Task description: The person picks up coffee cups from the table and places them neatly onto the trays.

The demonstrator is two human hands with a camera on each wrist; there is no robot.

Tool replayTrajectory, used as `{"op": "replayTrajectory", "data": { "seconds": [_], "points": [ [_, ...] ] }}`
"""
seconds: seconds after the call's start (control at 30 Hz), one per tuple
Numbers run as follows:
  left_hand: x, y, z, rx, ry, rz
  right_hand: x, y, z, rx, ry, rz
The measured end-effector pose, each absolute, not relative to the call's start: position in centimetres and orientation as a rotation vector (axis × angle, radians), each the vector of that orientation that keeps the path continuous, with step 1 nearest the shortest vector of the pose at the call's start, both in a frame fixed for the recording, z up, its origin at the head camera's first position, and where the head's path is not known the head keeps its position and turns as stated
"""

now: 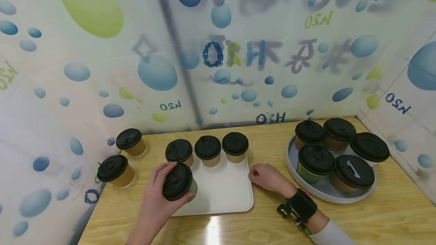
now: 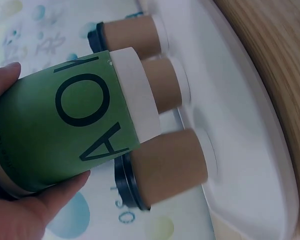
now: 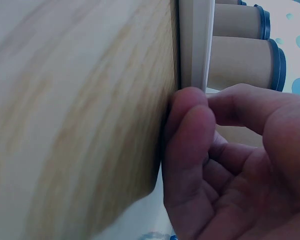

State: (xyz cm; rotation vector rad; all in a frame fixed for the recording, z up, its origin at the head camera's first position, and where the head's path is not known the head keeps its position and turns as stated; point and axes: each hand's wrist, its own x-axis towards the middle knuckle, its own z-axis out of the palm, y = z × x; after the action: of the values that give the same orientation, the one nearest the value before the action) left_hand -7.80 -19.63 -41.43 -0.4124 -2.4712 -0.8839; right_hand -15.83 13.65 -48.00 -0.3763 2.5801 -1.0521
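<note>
My left hand (image 1: pixel 157 196) grips a paper cup (image 2: pixel 65 112) with a green sleeve and a black lid, held tilted above the left part of a white tray (image 1: pixel 226 190). Large dark letters show on the sleeve in the left wrist view. Three brown cups with black lids stand in a row along the tray's far side: a left one (image 1: pixel 179 151), a middle one (image 1: pixel 207 150) and a right one (image 1: pixel 235 146). At the tray's right edge, my right hand (image 1: pixel 270 177) pinches the rim (image 3: pixel 196 50) between thumb and curled fingers.
A round grey tray (image 1: pixel 294 169) at the right carries several lidded cups, one with a green sleeve (image 1: pixel 308 172). Two brown lidded cups, a rear one (image 1: pixel 131 142) and a front one (image 1: pixel 116 171), stand left of the white tray. A patterned curtain (image 1: pixel 218 97) borders the wooden table (image 1: pixel 265 222).
</note>
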Motion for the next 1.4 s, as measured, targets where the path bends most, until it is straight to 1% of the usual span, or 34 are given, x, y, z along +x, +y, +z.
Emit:
{"op": "replayTrajectory", "data": {
  "seconds": [0.17,0.37,0.8,1.03,1.4],
  "points": [
    [-8.6,-17.9,-42.0,-0.564,-2.433,-0.889,-15.9,13.6,-48.1,-0.386,2.576,-1.064],
    [-9.5,-16.2,-42.3,-0.686,-2.409,-0.950,-15.8,13.6,-48.1,-0.394,2.577,-1.066],
    [-10.8,-12.3,-42.5,-0.769,-2.518,-1.150,-15.9,13.6,-48.1,-0.383,2.577,-1.040],
    [-11.0,-11.5,-42.6,-0.829,-2.558,-1.199,-15.9,13.5,-48.1,-0.356,2.571,-1.029],
    [-11.9,-10.5,-43.1,-0.959,-2.595,-1.208,-16.0,13.8,-47.9,-0.418,2.582,-1.053]
  ]
}}
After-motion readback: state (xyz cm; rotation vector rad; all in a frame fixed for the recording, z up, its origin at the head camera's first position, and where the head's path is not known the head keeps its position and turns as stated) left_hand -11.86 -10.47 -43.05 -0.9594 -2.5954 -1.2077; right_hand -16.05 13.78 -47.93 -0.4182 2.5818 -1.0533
